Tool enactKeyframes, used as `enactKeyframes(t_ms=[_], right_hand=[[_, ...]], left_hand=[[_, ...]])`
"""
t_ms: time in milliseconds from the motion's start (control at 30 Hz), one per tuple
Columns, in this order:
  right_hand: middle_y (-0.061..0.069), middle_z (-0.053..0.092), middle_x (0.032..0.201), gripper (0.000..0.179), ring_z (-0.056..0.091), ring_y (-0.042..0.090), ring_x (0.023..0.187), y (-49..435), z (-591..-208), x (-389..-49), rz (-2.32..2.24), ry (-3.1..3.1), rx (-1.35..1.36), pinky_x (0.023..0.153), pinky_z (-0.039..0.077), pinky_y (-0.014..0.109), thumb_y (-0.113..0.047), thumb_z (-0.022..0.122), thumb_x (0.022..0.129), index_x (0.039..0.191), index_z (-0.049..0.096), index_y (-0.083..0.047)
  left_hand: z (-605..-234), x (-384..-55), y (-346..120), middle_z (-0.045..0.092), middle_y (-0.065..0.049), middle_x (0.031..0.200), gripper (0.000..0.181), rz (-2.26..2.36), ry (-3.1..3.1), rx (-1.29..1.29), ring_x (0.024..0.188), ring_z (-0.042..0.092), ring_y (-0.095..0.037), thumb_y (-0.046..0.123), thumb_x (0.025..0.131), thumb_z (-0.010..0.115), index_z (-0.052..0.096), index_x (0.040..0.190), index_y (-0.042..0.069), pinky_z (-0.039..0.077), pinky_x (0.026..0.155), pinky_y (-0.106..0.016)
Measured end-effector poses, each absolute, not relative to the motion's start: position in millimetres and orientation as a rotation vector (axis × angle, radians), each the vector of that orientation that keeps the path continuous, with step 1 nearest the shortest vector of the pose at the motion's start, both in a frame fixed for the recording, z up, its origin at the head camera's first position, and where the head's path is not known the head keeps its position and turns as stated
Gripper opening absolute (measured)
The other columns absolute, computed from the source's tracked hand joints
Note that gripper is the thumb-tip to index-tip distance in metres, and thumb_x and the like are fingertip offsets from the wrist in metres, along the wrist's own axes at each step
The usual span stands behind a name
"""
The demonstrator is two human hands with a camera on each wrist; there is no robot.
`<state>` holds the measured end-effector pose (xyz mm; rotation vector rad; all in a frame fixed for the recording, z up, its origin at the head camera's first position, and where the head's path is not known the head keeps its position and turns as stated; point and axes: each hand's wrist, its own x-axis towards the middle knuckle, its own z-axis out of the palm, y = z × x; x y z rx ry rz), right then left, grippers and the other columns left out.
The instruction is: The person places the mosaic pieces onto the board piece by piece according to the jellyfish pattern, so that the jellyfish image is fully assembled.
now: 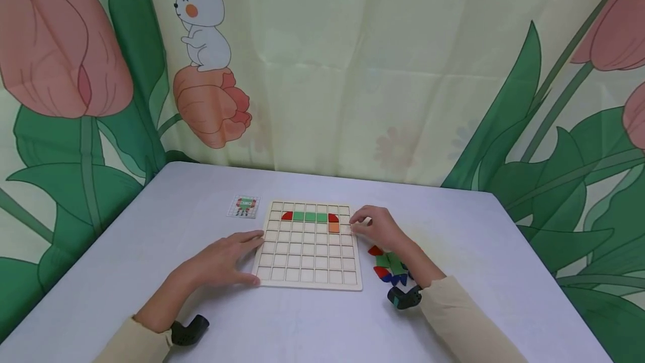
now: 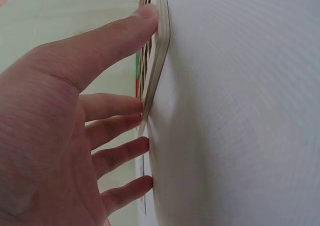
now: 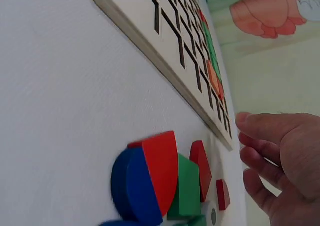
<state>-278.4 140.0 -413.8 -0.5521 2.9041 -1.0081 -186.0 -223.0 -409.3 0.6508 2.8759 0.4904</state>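
Note:
A wooden grid board (image 1: 307, 276) lies on the table. One row holds a red rounded piece (image 1: 287, 216), green squares (image 1: 310, 217) and another red rounded piece (image 1: 333, 218); an orange square (image 1: 333, 227) sits just below the latter. With fingers extended, my left hand (image 1: 224, 259) touches the board's left edge, its thumb at the near corner. My right hand (image 1: 375, 226) is by the board's upper right edge, fingers loosely bent. In the right wrist view, nothing shows between thumb and fingers of that hand (image 3: 295, 161). Loose red, green and blue pieces (image 1: 383, 261) lie below its wrist.
Left of the board's far corner lies a small card (image 1: 244, 206) with a printed block figure on a grid. The table (image 1: 302, 329) has a white cover. Behind it hangs a curtain (image 1: 403, 71) printed with tulips and a rabbit.

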Motion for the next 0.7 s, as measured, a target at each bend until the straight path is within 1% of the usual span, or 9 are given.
enactKeyframes(t_ms=[100,333,533,633,700], right_hand=[[-0.001,0.068,0.097,0.008,0.056,0.018,0.093,151.4,-411.1,-274.1,-0.994,2.921,-0.498,0.083,0.056,0.033,-0.016,0.072,0.087,0.093,0.076,-0.016],[-0.001,0.067,0.09,0.008,0.057,0.016,0.087,175.4,-410.4,-262.5,-0.957,2.964,-0.459,0.077,0.055,0.027,-0.015,0.074,0.085,0.093,0.076,-0.015],[0.001,0.07,0.099,0.01,0.059,0.019,0.095,195.5,-408.7,-252.4,-0.95,2.993,-0.427,0.08,0.055,0.032,-0.014,0.073,0.085,0.095,0.075,-0.016],[0.004,0.07,0.102,0.012,0.06,0.021,0.096,207.1,-408.6,-247.4,-0.923,3.002,-0.404,0.08,0.056,0.034,-0.013,0.072,0.086,0.097,0.075,-0.016],[0.004,0.07,0.101,0.012,0.059,0.02,0.094,215.3,-409.1,-244.5,-0.91,3.003,-0.386,0.079,0.057,0.032,-0.011,0.071,0.086,0.097,0.075,-0.016]], left_hand=[[-408.9,-186.7,-222.5,0.036,-0.004,0.156,0.089,0.481,2.881,0.65,0.141,0.036,-0.033,0.055,0.073,0.077,0.047,0.144,0.011,0.036,0.109,-0.058],[-409.1,-185.6,-221.4,0.036,-0.004,0.156,0.088,0.491,2.876,0.646,0.141,0.036,-0.033,0.053,0.073,0.078,0.046,0.144,0.011,0.035,0.109,-0.058],[-409.9,-186.6,-221.7,0.036,-0.004,0.156,0.089,0.474,2.885,0.651,0.141,0.036,-0.033,0.053,0.073,0.078,0.046,0.144,0.011,0.036,0.109,-0.058],[-410.8,-187.2,-222.6,0.036,-0.004,0.156,0.09,0.462,2.886,0.656,0.142,0.036,-0.033,0.054,0.073,0.078,0.046,0.144,0.011,0.036,0.109,-0.058],[-410.8,-187.2,-223.0,0.036,-0.004,0.156,0.09,0.463,2.884,0.66,0.142,0.035,-0.033,0.055,0.073,0.077,0.046,0.144,0.011,0.035,0.109,-0.058]])
